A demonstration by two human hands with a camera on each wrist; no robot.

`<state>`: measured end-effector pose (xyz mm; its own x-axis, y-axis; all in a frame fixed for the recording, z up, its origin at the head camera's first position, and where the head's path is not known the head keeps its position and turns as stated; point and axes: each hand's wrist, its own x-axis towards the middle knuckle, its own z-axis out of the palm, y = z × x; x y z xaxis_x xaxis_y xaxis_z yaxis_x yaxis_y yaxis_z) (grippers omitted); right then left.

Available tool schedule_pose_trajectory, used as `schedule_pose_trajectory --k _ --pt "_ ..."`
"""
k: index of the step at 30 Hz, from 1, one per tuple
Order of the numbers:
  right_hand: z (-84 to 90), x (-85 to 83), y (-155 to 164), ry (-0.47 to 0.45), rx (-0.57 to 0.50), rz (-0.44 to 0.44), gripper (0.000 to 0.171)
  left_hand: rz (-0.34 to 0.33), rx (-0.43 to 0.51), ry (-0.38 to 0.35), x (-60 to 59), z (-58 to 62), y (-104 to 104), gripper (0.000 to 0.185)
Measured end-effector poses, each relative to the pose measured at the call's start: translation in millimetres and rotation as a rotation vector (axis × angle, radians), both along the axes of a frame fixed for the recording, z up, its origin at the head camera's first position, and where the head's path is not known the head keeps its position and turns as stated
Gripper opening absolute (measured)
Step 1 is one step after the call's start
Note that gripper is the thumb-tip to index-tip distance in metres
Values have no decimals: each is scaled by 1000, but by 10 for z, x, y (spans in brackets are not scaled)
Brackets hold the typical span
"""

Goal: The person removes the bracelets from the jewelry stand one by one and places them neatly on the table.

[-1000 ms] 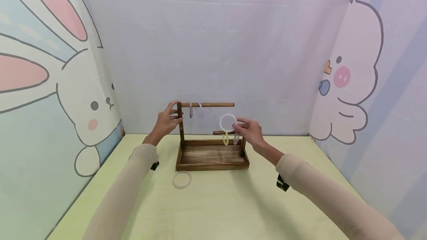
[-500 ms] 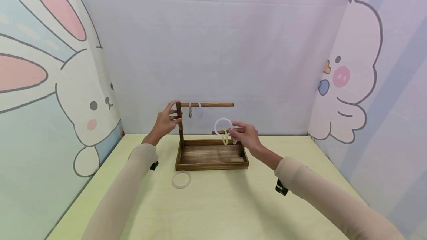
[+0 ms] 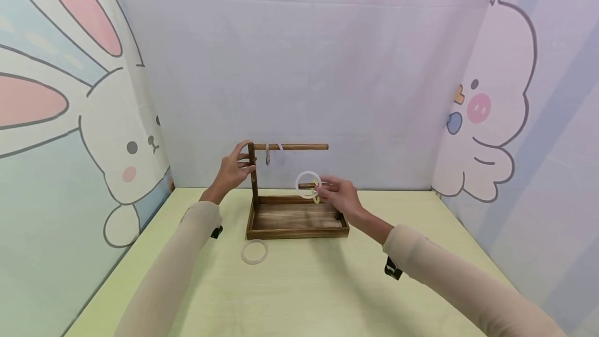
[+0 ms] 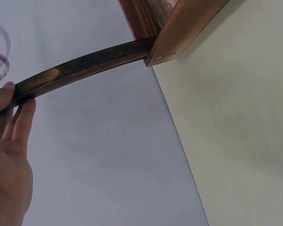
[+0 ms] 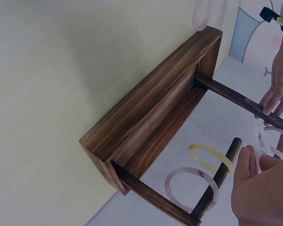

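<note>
My left hand grips the upper part of the taller post of a dark wooden bangle stand. Between the thumb and fingers of my right hand is a white bangle, held up in front of the stand's lower bar. On that bar hang a yellow bangle and a pale pinkish bangle, plainest in the right wrist view. A patterned bangle and a pale lavender bangle hang from the upper bar. Whether the white bangle touches the lower bar cannot be told.
Another pale bangle lies flat on the light yellow table, just ahead of the stand's tray at its left corner. A pale cloth wall rises behind, with printed cartoon panels at both sides.
My right hand has moved left and slightly down with the white bangle, across the front of the lower bar. My left hand keeps its hold on the post.
</note>
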<state>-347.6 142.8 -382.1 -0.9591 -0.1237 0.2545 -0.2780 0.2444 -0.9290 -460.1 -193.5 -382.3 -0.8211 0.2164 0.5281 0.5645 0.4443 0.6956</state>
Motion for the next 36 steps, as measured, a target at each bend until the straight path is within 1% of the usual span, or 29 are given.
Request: schedule_pose_trajectory --k 5,10,16,20,24,28,36 --pt "-41 37 -28 -2 18 6 40 1 -10 0 -2 3 -5 83" --pt "-123 43 -78 -17 22 17 41 -1 -16 9 1 -5 -8 83" --pt "-207 72 -145 -59 -19 59 41 -5 -26 19 5 -2 -13 83" --pt "-243 96 -187 -61 -26 53 41 -8 -25 14 11 3 -11 83" --pt "-283 107 -225 -81 -48 46 39 -7 -27 17 16 2 -11 83" --pt "-340 116 -252 -100 -60 60 39 -5 -27 25 18 -2 -13 83" --pt "-425 194 -266 -143 -22 64 37 2 -45 58 4 -1 -1 81"
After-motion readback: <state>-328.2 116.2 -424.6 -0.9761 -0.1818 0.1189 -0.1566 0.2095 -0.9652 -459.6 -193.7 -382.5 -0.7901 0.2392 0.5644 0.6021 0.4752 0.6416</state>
